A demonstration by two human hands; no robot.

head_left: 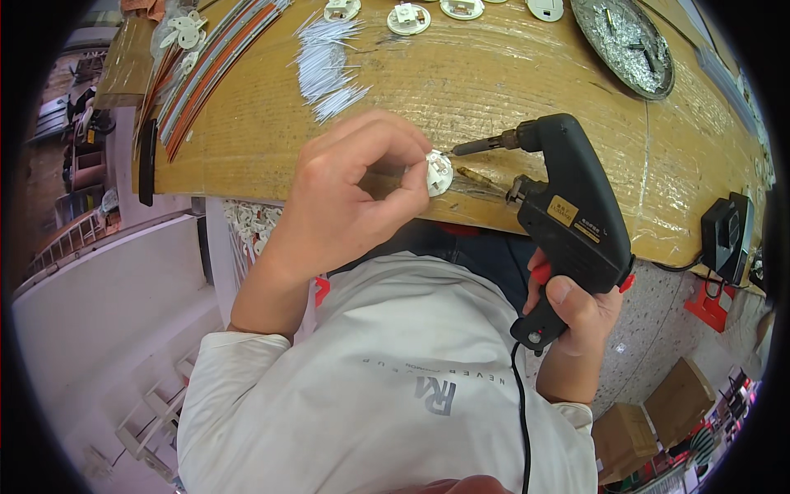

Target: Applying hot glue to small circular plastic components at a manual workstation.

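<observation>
My left hand (pixel 354 181) is closed in a pinch, thumb and forefinger at the left edge of a small round white plastic part (pixel 442 174). Whether a thin wire is also between the fingertips I cannot make out. My right hand (pixel 580 309) grips the handle of a black soldering gun (pixel 576 198), fingers at its red trigger. The gun's dark feed nozzle (pixel 477 146) points left, its end close to the white part and my left fingertips. Just below the nozzle, the brownish soldering tip (pixel 477 176) also points toward the part.
More round white parts (pixel 409 18) stand along the far table edge. A bundle of thin white wires (pixel 325 70) lies left of them, near orange and grey strips (pixel 218 66). A round metal tray (pixel 671 78) with shiny scraps is far right. The gun's black cord (pixel 523 420) hangs down my front.
</observation>
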